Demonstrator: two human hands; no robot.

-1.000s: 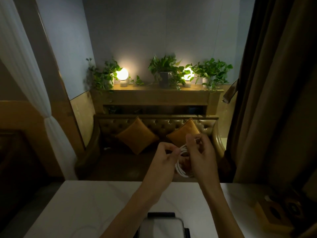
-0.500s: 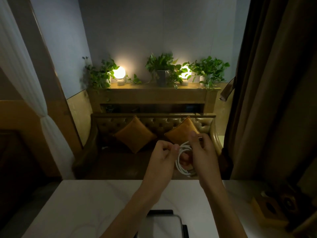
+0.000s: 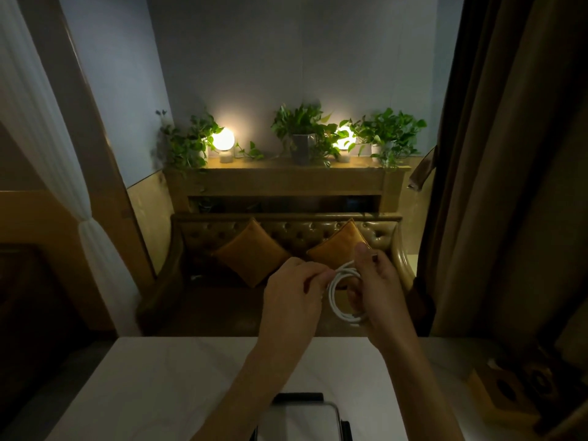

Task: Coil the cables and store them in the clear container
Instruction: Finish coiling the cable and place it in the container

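- While the right hand (image 3: 375, 291) holds the white cable (image 3: 342, 294) in loops, its fingers are curled shut around the coil, up in the air past the far edge of the table (image 3: 178, 386).
- The left hand (image 3: 294, 297) pinches the loose end next to the coil.
- To do this well, I think, keep the loops the same size, wind the end snugly, and don't let go.
- The box (image 3: 302, 418) waits below, near the wrists.

Two hands (image 3: 294, 300) (image 3: 378, 288) and one white cable (image 3: 338, 300). Two lamps (image 3: 223, 140) (image 3: 346, 136), three plants (image 3: 187, 143) (image 3: 302, 125) (image 3: 389, 132). Two cushions (image 3: 251, 253) (image 3: 337, 246), one container (image 3: 299, 420).
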